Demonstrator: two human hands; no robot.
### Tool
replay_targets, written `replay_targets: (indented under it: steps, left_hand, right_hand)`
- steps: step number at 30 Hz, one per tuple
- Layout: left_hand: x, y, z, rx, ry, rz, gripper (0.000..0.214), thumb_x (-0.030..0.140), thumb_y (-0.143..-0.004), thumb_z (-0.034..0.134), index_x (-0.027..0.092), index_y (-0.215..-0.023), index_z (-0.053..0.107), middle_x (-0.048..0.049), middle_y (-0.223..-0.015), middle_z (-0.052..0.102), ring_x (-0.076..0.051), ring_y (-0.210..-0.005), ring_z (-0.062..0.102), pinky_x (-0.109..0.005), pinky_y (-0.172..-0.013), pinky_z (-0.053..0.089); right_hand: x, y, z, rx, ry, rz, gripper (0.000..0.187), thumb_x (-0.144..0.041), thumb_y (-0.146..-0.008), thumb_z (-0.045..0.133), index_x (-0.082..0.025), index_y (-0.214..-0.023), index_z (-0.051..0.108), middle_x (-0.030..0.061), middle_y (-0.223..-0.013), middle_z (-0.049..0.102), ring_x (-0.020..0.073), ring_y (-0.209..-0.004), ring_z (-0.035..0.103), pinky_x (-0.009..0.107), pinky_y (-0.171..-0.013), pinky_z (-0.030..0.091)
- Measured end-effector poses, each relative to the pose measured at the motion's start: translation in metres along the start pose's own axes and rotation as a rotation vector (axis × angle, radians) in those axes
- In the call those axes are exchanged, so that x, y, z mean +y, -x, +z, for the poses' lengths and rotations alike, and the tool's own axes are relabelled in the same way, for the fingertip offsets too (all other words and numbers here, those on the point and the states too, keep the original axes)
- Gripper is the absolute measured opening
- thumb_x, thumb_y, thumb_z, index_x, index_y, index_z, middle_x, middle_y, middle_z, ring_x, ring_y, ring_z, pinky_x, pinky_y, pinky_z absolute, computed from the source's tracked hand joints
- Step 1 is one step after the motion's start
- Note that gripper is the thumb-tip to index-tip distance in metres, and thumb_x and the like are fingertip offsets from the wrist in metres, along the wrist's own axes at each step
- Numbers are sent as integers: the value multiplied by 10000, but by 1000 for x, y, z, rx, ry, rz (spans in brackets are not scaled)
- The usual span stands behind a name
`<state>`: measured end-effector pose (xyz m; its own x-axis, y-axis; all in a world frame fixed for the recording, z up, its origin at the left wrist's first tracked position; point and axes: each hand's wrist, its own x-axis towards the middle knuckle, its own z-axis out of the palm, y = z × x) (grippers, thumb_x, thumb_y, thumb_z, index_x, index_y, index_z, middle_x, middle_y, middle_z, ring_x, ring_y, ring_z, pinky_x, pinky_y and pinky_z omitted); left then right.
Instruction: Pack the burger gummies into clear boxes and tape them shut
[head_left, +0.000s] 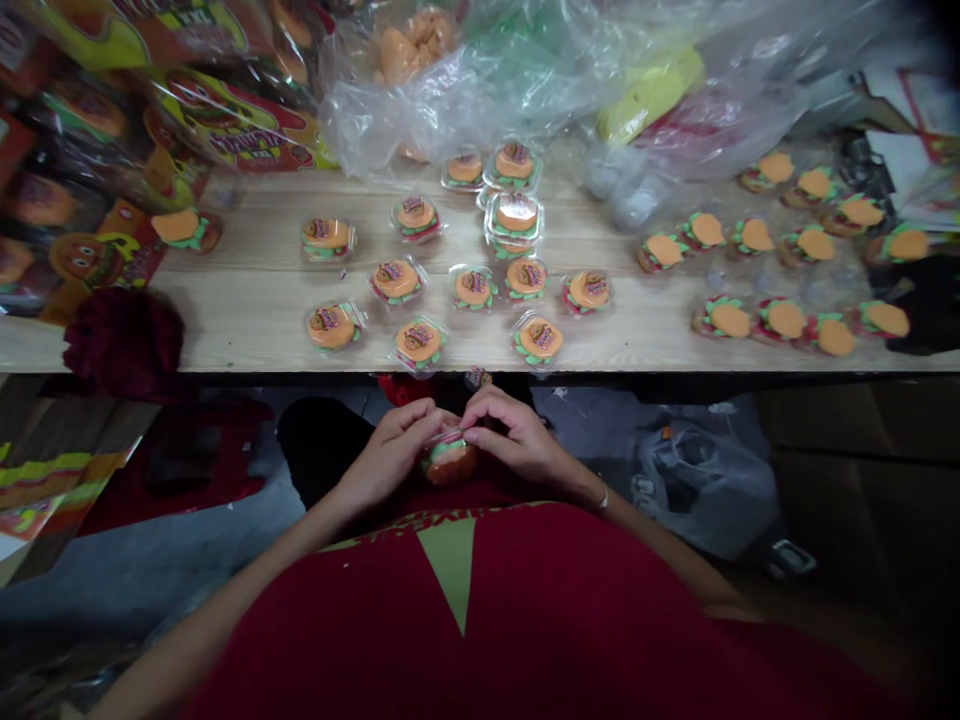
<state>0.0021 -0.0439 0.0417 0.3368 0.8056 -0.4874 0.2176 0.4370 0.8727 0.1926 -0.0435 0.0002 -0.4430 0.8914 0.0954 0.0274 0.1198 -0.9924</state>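
Below the table's front edge, a small burger (448, 462) in a clear plastic case is held over my lap. My left hand (401, 440) is closed on its left side, with thumb and fingers at the case's upper rim. From the right, my right hand (514, 435) pinches the same rim, fingertips close to those of the left. A small printed sticker (478, 378) shows just above my right fingers; whether it touches them I cannot tell. On the table ahead stand several cased burgers (418, 343) with printed stickers on their buns.
Several burgers without stickers (784, 320) stand at the right of the table (262, 300). Large clear plastic bags (525, 80) lie along the back. Printed display boxes (240, 125) and a dark red cloth bundle (124, 340) are at the left. A plastic bag (705, 490) hangs below right.
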Motion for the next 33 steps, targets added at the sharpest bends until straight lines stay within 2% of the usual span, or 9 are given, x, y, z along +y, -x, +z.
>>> replay_targets:
  steps: [3,7,11,15,17,22,24,30,33]
  left_hand:
    - [7,-9,-1,-105,75,-102,226,354,-783,609,178,-691,501,25,-653,524,-103,-569,463,-221,-536,372]
    - [6,-12,-1,-205,123,-184,178,355,-767,628,189,-772,563,42,-617,499,-85,-516,429,-202,-488,338]
    - [-2,-7,3,-131,260,-268,200,348,-725,682,180,-783,590,21,-661,565,-101,-575,518,-217,-548,412]
    - [-13,-2,5,-104,358,-355,194,326,-697,713,175,-790,632,-17,-717,624,-139,-646,589,-258,-614,467]
    - [-19,1,4,-109,327,-311,182,334,-722,698,184,-815,655,-25,-758,641,-150,-687,601,-271,-649,476]
    - [-21,14,0,-95,50,44,252,435,-792,629,198,-859,679,-71,-1003,668,-223,-977,604,-351,-884,465]
    - [-19,18,-1,-116,-55,135,263,435,-799,627,209,-926,677,-80,-1093,652,-232,-1056,582,-359,-941,439]
    - [-24,14,0,-145,-194,221,187,341,-856,566,193,-951,630,-53,-969,657,-177,-904,605,-291,-814,464]
    - [-26,12,4,-125,-253,230,196,326,-871,530,178,-974,608,-39,-922,648,-160,-850,596,-270,-774,456]
  right_hand:
    - [-5,1,0,-15,50,-58,42,-209,-868,606,-182,-847,630,17,-837,549,140,-807,532,296,-769,444]
    - [1,7,5,57,23,-65,63,-236,-859,631,-181,-829,622,15,-811,562,136,-767,539,286,-728,447]
    - [7,16,14,147,78,-125,92,-245,-875,607,-178,-812,597,28,-799,561,142,-750,544,283,-690,457]
    - [8,23,22,166,157,-208,76,-218,-893,569,-177,-831,578,38,-797,548,147,-755,536,280,-673,458]
    - [7,25,24,173,160,-207,85,-234,-900,559,-182,-833,571,41,-802,550,149,-755,538,281,-671,461]
    - [4,26,27,164,137,-191,120,-287,-916,523,-194,-845,550,55,-837,557,161,-778,549,307,-698,469]
    - [4,26,26,163,120,-195,128,-300,-918,522,-196,-845,541,53,-831,554,162,-776,549,313,-702,469]
    - [6,28,24,188,143,-181,140,-299,-920,518,-200,-823,541,46,-802,558,153,-747,556,298,-671,478]
    - [7,28,22,174,195,-234,109,-260,-923,512,-198,-843,550,51,-818,567,151,-770,558,291,-679,479]
